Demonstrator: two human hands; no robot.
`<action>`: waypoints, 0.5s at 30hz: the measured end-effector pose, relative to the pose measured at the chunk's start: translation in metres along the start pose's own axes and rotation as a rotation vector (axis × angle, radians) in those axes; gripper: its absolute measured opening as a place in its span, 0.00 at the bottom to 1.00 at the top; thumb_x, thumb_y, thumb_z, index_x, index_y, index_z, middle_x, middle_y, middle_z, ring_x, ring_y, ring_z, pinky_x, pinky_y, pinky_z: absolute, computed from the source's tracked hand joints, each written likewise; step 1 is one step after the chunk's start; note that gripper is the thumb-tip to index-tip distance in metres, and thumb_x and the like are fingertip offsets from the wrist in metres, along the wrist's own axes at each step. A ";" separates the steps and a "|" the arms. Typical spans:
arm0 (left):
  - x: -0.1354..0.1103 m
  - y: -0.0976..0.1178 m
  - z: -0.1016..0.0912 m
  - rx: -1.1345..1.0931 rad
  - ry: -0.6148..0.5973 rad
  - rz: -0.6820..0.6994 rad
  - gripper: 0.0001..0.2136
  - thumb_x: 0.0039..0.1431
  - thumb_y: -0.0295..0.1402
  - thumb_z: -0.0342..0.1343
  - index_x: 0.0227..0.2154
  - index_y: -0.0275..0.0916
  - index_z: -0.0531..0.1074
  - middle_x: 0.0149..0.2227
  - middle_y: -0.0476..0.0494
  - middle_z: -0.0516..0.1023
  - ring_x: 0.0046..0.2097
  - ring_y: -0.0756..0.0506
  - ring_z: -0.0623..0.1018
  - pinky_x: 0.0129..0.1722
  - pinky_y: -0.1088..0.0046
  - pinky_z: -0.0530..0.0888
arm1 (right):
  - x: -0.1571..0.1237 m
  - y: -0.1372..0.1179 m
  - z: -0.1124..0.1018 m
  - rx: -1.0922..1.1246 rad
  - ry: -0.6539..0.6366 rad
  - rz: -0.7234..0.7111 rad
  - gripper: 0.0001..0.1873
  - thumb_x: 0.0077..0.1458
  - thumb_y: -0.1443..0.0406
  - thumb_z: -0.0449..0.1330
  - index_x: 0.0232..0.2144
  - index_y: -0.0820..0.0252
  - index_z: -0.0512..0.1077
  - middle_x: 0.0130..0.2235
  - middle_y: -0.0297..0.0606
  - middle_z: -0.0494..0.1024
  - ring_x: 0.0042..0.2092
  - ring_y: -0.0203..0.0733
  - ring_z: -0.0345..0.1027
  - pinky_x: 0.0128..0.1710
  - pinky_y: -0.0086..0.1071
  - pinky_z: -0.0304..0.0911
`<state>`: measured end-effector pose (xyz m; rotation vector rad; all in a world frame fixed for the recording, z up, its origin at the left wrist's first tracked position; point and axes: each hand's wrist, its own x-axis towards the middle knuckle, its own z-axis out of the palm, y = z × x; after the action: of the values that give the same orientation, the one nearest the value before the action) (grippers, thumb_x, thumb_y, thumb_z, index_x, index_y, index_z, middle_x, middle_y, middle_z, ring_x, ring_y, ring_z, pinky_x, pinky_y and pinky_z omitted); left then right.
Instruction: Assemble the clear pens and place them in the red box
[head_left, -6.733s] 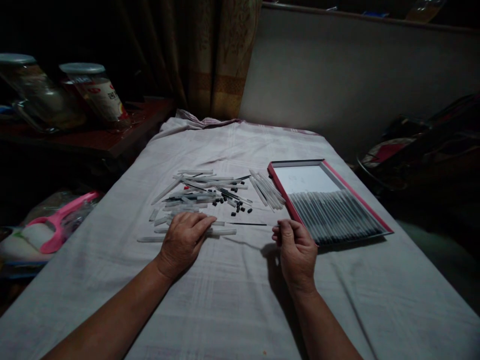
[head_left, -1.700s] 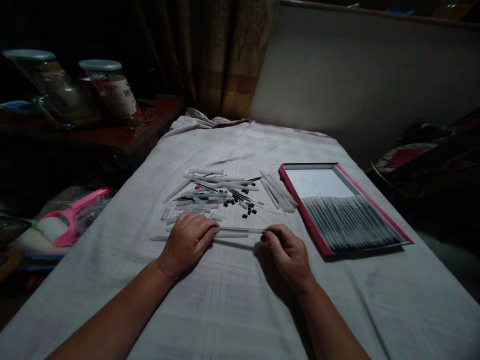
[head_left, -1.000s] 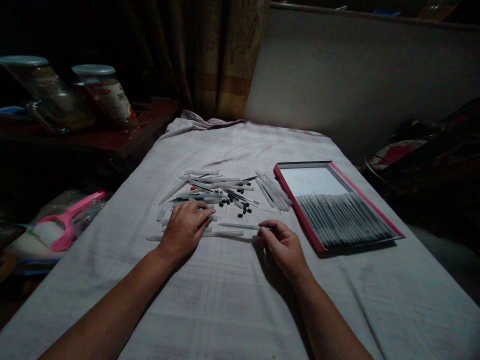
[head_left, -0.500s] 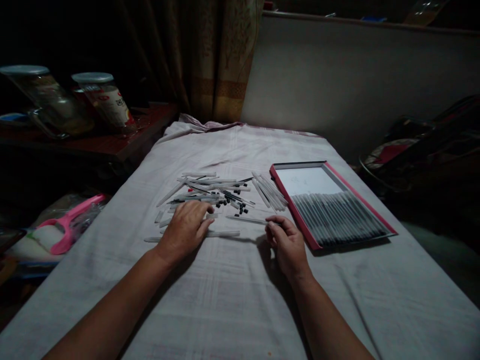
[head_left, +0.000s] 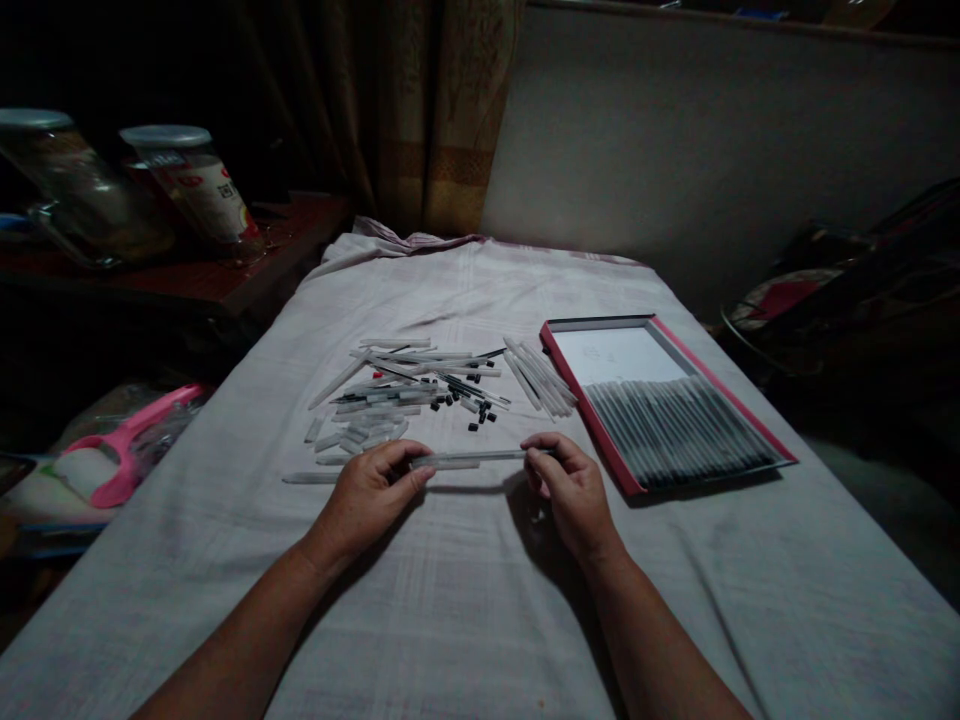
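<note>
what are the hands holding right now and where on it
One thin clear pen, held level between both hands: the left hand pinches its left end and the right hand pinches its right end.

The left hand (head_left: 367, 495) and the right hand (head_left: 570, 490) were bare. The left forearm (head_left: 247, 630) and the right forearm (head_left: 660, 640) were likewise bare, uncovered along the full visible length. Dim lighting obscured finer surface detail.

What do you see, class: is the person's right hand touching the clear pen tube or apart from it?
Touching. The head view shows the right hand pinching the right end of the pen tube, with no gap between its fingertips and the tube.
</note>
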<state>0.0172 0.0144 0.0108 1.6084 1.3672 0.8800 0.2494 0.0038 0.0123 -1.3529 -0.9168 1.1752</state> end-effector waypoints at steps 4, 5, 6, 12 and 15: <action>0.000 -0.001 -0.001 -0.017 -0.010 -0.019 0.10 0.52 0.39 0.60 0.32 0.38 0.77 0.25 0.48 0.76 0.28 0.48 0.74 0.27 0.74 0.70 | 0.001 0.001 -0.006 -0.094 -0.127 0.069 0.17 0.42 0.55 0.66 0.31 0.62 0.77 0.15 0.25 0.61 0.18 0.30 0.51 0.18 0.25 0.45; 0.000 -0.001 -0.001 -0.020 -0.017 -0.024 0.10 0.52 0.39 0.60 0.32 0.38 0.77 0.25 0.48 0.76 0.28 0.48 0.74 0.27 0.74 0.70 | 0.002 0.001 -0.009 -0.114 -0.164 0.077 0.18 0.42 0.54 0.67 0.32 0.63 0.77 0.16 0.25 0.61 0.19 0.30 0.51 0.18 0.25 0.45; 0.000 -0.001 -0.002 -0.022 -0.024 -0.030 0.10 0.52 0.39 0.60 0.32 0.38 0.77 0.25 0.48 0.76 0.28 0.48 0.74 0.27 0.75 0.70 | 0.003 0.002 -0.011 -0.129 -0.196 0.077 0.19 0.43 0.54 0.67 0.32 0.64 0.78 0.16 0.26 0.62 0.19 0.30 0.51 0.19 0.25 0.46; 0.000 0.000 -0.003 -0.008 -0.082 -0.028 0.09 0.52 0.39 0.60 0.31 0.38 0.77 0.25 0.48 0.76 0.28 0.48 0.74 0.27 0.75 0.70 | 0.004 0.003 -0.020 -0.152 -0.277 0.065 0.21 0.46 0.51 0.66 0.34 0.63 0.78 0.18 0.27 0.64 0.20 0.30 0.52 0.18 0.25 0.47; 0.000 0.000 -0.003 0.005 -0.086 -0.021 0.09 0.52 0.39 0.60 0.31 0.38 0.77 0.26 0.48 0.76 0.28 0.48 0.74 0.27 0.75 0.70 | 0.003 0.002 -0.019 -0.156 -0.265 0.053 0.20 0.46 0.52 0.67 0.33 0.63 0.78 0.18 0.27 0.62 0.20 0.30 0.52 0.19 0.25 0.47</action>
<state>0.0148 0.0147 0.0115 1.6140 1.3249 0.7863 0.2684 0.0021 0.0089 -1.3722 -1.1881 1.3693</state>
